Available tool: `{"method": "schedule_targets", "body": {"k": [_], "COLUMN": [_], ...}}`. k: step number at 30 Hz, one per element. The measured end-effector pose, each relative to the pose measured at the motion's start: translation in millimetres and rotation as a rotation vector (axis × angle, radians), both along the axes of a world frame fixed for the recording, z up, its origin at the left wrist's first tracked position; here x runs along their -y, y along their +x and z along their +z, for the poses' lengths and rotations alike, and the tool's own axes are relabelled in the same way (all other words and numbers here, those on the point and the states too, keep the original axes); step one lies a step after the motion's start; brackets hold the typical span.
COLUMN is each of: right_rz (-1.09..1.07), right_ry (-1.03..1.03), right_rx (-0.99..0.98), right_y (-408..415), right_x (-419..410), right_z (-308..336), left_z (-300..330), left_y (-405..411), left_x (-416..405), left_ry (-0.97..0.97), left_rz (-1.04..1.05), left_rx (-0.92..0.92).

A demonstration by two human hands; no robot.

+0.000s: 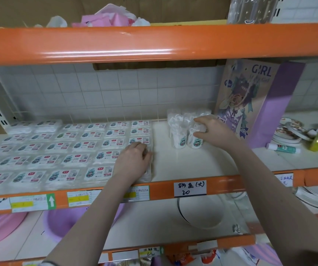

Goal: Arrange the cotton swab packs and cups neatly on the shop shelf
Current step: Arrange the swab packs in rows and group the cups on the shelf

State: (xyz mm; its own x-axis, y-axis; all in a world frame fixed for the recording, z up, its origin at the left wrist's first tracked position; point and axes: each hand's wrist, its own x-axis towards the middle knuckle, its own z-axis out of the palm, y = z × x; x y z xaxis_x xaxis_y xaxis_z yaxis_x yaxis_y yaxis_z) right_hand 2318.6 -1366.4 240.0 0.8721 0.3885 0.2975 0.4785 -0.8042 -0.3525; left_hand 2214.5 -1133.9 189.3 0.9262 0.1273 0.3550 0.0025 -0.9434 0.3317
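Note:
Flat cotton swab packs (62,148) with small printed labels lie in tidy rows across the left half of the white shelf (173,162). My left hand (133,162) rests on top of the packs at the right end of the front rows, fingers curled over their edge. To the right stands a small cluster of clear cups (181,129) filled with white swabs. My right hand (212,129) grips the front right cup (194,139) from the side.
A tall purple box with a cartoon girl (258,104) stands just right of the cups. Plates, tubes and tape (296,139) lie further right. The orange upper shelf beam (154,43) hangs overhead. Purple basins (58,221) and a clear bowl (202,212) sit below.

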Motion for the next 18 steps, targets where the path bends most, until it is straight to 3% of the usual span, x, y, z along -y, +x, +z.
{"method": "schedule_targets", "body": {"k": [8,18], "right_rz": [-0.034,-0.031], "right_ry": [0.098,0.132], "right_rx": [0.243,0.314], "right_y": [-33,-62], "right_x": [1,-8], "right_z": [-12,-54], "left_z": [9,-2], "left_y": [-5,-34], "left_x": [3,8], "left_ry": [0.065,0.12], "left_rz": [0.057,0.154], "left_rx": [0.05,0.097]}}
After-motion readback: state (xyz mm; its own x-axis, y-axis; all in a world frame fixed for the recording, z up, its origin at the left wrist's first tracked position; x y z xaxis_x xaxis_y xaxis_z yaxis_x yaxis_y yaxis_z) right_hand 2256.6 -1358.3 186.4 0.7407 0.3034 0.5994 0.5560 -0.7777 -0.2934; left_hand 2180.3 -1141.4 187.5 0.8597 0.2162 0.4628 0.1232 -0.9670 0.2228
